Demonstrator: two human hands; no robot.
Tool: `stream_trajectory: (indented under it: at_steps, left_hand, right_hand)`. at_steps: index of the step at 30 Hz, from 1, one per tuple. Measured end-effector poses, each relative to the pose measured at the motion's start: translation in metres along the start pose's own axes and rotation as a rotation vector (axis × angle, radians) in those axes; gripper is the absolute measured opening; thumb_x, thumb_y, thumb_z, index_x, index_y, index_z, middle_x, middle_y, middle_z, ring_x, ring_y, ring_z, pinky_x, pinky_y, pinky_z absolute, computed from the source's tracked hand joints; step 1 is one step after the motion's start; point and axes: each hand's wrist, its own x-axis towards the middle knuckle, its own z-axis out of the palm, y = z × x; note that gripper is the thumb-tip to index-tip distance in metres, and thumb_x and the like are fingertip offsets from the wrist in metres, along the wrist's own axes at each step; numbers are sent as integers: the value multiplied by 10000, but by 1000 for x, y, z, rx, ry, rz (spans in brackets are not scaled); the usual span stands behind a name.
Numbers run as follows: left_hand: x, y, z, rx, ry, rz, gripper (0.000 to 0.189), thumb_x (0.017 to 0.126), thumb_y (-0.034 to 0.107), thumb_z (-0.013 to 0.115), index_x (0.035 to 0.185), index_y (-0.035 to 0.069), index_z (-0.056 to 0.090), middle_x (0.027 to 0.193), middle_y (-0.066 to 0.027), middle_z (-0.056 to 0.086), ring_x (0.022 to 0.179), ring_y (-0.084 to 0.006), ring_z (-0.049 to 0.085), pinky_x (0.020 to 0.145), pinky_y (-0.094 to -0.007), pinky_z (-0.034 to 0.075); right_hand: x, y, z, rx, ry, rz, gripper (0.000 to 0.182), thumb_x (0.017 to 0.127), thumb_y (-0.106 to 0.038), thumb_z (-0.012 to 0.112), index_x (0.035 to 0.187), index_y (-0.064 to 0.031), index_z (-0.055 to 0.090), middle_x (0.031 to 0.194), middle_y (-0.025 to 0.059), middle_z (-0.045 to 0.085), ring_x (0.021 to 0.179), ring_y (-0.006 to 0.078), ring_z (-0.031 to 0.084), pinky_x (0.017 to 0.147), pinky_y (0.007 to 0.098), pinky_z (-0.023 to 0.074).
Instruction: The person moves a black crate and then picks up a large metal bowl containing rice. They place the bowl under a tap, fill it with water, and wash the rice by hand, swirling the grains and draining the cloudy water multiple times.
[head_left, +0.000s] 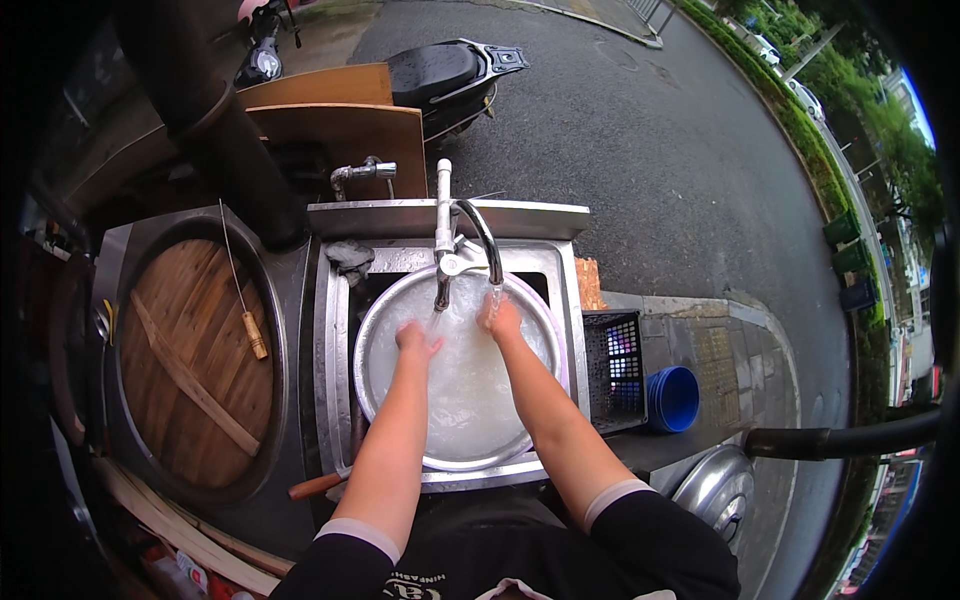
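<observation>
A wide round metal basin (363, 390) sits in a stainless steel sink (579, 360) before me, filled with cloudy whitish water (469, 409). My left hand (415, 337) is at the water near the left spout, thumb spread from the fingers and nothing visible in it. Water runs down beside it from that short spout (442, 296). Under the curved spout (487, 236) on the right, my right hand (501, 318) meets another stream; its fingers are blurred by the water. A faucet (444, 202) with a white pipe stands behind the basin.
Left is a round wooden lid (199, 360) with a wood-handled wire hook (255, 335) on it. A grey cloth (351, 259) lies on the sink's corner; a wooden handle (319, 484) sticks out in front. Right are a black crate (615, 375), blue bucket (673, 400) and metal lid (716, 491).
</observation>
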Motion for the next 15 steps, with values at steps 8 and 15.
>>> stream_trajectory:
  at_steps: [8, 15]
  left_hand:
    - [-12, -19, -46, 608, -146, 298, 338, 828, 88, 510, 1157, 9, 511, 1055, -112, 563, 853, -202, 584, 800, -330, 481]
    - [-113, -34, -137, 853, 16, 680, 328, 782, 97, 578, 1098, 11, 559, 1049, -128, 582, 941, -216, 560, 866, -307, 428]
  right_hand:
    - [47, -17, -55, 522, 293, -46, 268, 760, -250, 529, 888, -39, 633, 813, 170, 650, 852, 319, 620, 703, 409, 487]
    - [78, -34, -63, 1319, -208, 378, 177, 817, -225, 523, 732, -81, 583, 603, 4, 536, 504, 103, 456, 453, 258, 353]
